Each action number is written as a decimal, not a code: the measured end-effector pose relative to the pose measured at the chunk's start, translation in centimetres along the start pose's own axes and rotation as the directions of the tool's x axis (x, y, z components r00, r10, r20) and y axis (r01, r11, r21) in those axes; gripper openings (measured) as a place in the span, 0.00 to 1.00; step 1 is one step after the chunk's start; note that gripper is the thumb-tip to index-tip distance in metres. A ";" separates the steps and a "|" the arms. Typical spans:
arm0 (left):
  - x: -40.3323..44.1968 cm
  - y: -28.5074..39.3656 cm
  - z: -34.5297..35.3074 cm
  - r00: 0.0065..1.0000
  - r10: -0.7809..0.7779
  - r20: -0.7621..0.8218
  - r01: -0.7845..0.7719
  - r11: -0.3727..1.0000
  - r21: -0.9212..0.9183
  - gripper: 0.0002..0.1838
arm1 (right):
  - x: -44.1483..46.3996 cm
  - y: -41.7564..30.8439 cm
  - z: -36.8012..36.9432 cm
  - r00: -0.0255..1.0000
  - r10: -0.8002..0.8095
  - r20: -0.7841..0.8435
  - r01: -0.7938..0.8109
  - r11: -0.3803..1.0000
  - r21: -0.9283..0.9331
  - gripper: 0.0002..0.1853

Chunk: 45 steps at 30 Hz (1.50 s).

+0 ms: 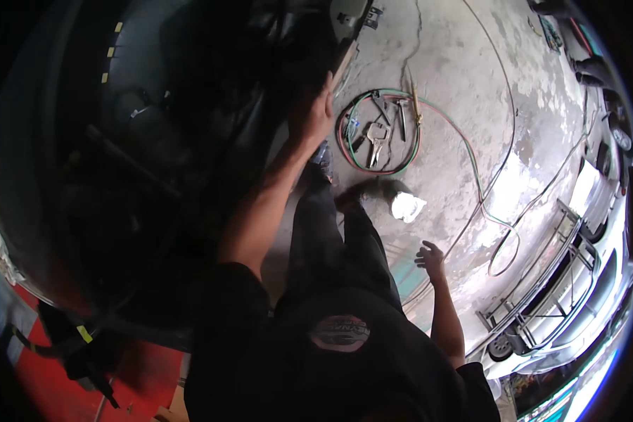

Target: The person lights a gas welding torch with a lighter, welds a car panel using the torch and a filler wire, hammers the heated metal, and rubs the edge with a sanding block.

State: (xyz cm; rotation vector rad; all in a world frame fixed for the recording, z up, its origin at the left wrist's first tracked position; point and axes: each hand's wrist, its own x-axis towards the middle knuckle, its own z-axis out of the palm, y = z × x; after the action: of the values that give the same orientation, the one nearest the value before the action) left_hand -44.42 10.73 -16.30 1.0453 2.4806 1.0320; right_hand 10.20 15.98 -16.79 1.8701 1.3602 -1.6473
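Observation:
My left hand (315, 118) reaches forward against the edge of a dark vehicle interior (211, 126), its fingers stretched out along that edge. Whether the palm presses on the edge is hard to see in the shadow. My right hand (431, 259) hangs in the air on the other side of my body, fingers loosely bent and apart, with nothing in it. On the floor ahead lies a coil of red and green twin hose (343, 144). Locking clamp pliers (377, 141) and a few other metal tools lie inside the coil. A brass torch-like piece (416, 105) rests across its right side.
A crumpled white thing (406, 207) lies by my feet. Hose and a dark cable (511, 112) trail over the cracked concrete floor (464, 63). At right stand a metal rack (534, 281) and a light-coloured vehicle (584, 302). A red surface (56, 366) shows at lower left.

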 end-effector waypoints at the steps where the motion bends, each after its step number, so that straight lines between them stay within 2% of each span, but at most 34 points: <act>1: -2.0 -0.1 -0.5 1.000 -0.004 -0.006 0.004 0.999 0.048 0.26 | -0.2 -1.8 0.1 0.999 -0.035 -0.017 0.035 0.999 0.006 0.25; 2: -4.5 0.1 -0.9 1.000 -0.007 -0.008 0.008 0.996 0.094 0.26 | -1.0 -3.2 -0.1 0.997 -0.067 -0.036 0.068 0.998 0.012 0.25; 3: -7.5 -1.1 -0.6 0.976 0.137 -0.170 -0.119 0.987 0.107 0.27 | -1.3 -4.9 0.2 0.995 -0.101 -0.021 0.101 0.995 0.018 0.25; 6: -6.8 -1.3 -0.1 0.991 0.083 -0.108 -0.069 0.989 0.129 0.28 | -1.2 -8.0 1.3 0.975 -0.219 0.025 0.220 0.975 -0.019 0.25; 7: -3.8 -1.7 0.6 0.992 0.091 -0.082 -0.089 0.995 0.033 0.28 | -1.0 -8.7 1.5 0.976 -0.218 0.022 0.218 0.976 -0.027 0.24; 10: 2.5 -0.3 2.1 0.987 0.133 -0.085 -0.122 0.984 0.131 0.29 | -0.6 -10.6 3.4 0.972 -0.234 0.012 0.235 0.972 -0.019 0.24; 14: -6.3 -1.6 -0.2 0.991 0.070 -0.116 -0.068 0.998 0.013 0.30 | -2.7 -10.4 3.3 0.972 -0.233 0.005 0.233 0.972 -0.002 0.24; 17: -5.9 -0.4 -1.0 0.997 0.057 -0.054 -0.053 0.997 0.064 0.29 | -4.3 -8.3 3.7 0.989 -0.149 -0.015 0.149 0.989 0.023 0.25; 19: 0.0 -0.8 1.4 0.995 0.081 -0.050 -0.083 0.996 -0.039 0.27 | -3.6 -8.2 4.2 0.992 -0.128 -0.010 0.128 0.991 0.023 0.25; 21: 4.4 0.5 1.9 0.978 0.185 -0.098 -0.186 0.983 0.003 0.25 | -2.5 -8.1 5.1 0.992 -0.122 0.012 0.122 0.992 0.017 0.24; 22: 5.1 1.7 1.1 0.983 0.153 -0.106 -0.153 0.988 0.008 0.23 | -0.8 -7.6 5.8 0.970 -0.242 -0.009 0.241 0.970 -0.006 0.23; 23: 5.3 2.9 0.3 0.987 0.115 -0.111 -0.114 0.993 0.015 0.22 | -0.7 -9.9 7.0 0.944 -0.330 -0.008 0.329 0.937 0.120 0.22; 24: 5.5 3.9 0.0 0.989 0.081 -0.124 -0.079 0.997 0.024 0.21 | -0.7 -12.8 8.4 0.913 -0.407 -0.014 0.404 0.903 0.148 0.21; 25: 3.7 3.5 1.0 0.990 0.069 -0.124 -0.070 0.998 -0.005 0.22 | 0.3 -14.9 9.2 0.877 -0.481 0.006 0.480 0.876 0.036 0.21; 26: 1.0 4.6 0.5 0.959 0.177 -0.221 -0.147 0.978 0.145 0.25 | -1.0 -19.1 10.8 0.804 -0.594 0.035 0.594 0.804 0.020 0.22; 27: -2.0 7.1 -0.4 0.997 -0.041 -0.066 0.043 0.999 0.031 0.29 | -1.1 -21.3 12.6 0.747 -0.664 0.032 0.658 0.746 0.105 0.24; 28: -5.2 6.8 0.3 1.000 0.028 -0.007 -0.026 0.987 0.161 0.33 | -1.3 -23.1 14.2 0.714 -0.699 0.028 0.688 0.709 0.153 0.22; 29: -8.5 7.5 0.6 0.996 -0.019 0.086 0.008 0.992 0.125 0.33 | -1.7 -24.4 16.2 0.709 -0.705 0.023 0.688 0.698 0.198 0.20; 30: -12.2 7.0 1.4 0.996 0.022 0.091 -0.026 0.999 0.041 0.33 | -2.2 -25.3 17.9 0.713 -0.701 0.017 0.679 0.696 0.235 0.19; 33: -18.2 5.1 2.9 0.983 -0.004 0.182 0.071 0.929 -0.362 0.33 | -2.1 -24.4 20.5 0.686 -0.724 0.074 0.669 0.667 0.329 0.18; 35: -18.9 5.7 1.6 0.979 0.042 0.198 0.036 0.926 -0.376 0.32 | -1.2 -23.0 21.2 0.613 -0.781 0.119 0.727 0.617 0.301 0.18; 37: -19.7 7.5 -2.1 0.979 0.137 0.154 -0.108 0.977 -0.183 0.29 | -0.9 -22.0 22.3 0.567 -0.818 0.100 0.791 0.574 0.212 0.20; 38: -19.7 8.4 -3.8 0.977 0.129 0.169 -0.105 0.984 -0.143 0.27 | -0.8 -21.9 22.8 0.552 -0.831 0.072 0.811 0.555 0.185 0.21; 40: -21.0 9.7 -6.5 0.972 0.104 0.210 -0.094 0.994 -0.057 0.25 | 0.8 -22.5 24.6 0.565 -0.822 -0.073 0.816 0.543 0.198 0.24; 41: -22.4 9.8 -7.1 0.969 -0.010 0.245 0.027 0.997 -0.066 0.24 | 1.9 -22.9 25.2 0.566 -0.811 -0.150 0.821 0.538 0.192 0.25; 43: -25.8 9.6 -8.3 0.922 -0.237 0.307 0.270 0.960 -0.070 0.22 | 4.1 -24.1 26.0 0.646 -0.721 -0.251 0.763 0.619 0.185 0.27; 44: -28.1 8.2 -8.0 0.911 -0.249 0.328 0.278 0.959 -0.044 0.21 | 3.8 -26.2 25.1 0.719 -0.640 -0.270 0.692 0.692 0.204 0.27; 45: -30.9 6.3 -7.2 0.897 -0.266 0.352 0.291 0.957 -0.019 0.21 | 3.7 -27.3 24.7 0.743 -0.631 -0.223 0.669 0.687 0.284 0.26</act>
State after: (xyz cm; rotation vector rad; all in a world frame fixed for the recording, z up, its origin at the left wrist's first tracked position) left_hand -22.61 -11.67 -7.84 0.7440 2.2048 0.7657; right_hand -26.70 13.15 -17.91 1.7670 2.0791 -2.2790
